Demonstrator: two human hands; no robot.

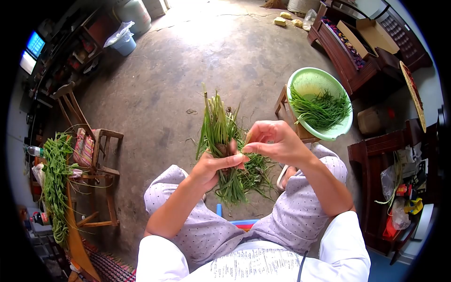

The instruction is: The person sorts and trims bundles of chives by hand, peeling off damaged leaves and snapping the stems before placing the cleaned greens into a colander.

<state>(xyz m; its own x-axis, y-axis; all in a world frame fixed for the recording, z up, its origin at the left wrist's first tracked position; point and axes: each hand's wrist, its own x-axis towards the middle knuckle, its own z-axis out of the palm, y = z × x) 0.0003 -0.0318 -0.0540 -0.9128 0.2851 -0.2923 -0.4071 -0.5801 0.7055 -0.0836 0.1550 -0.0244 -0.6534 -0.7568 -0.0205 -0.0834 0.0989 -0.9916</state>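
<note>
My left hand (211,169) is wrapped round a bunch of garlic chives (217,120), held upright with pale stem ends at the top and green leaves hanging below the fist. Close by on the right, my right hand (278,142) has thumb and forefinger drawn together near the left thumb; what lies between them is too small to make out. Beneath the hands, a loose heap of chives (256,173) lies on the floor between my feet. A light green colander (305,77) to the right holds more chives (324,112).
The colander rests on a wooden stool (282,99). At left, a heap of leafy green stems (57,183) lies by a wooden chair (101,141). A blue bin (124,44) stands at far left; a wooden bench (336,56) with a cardboard box stands at far right.
</note>
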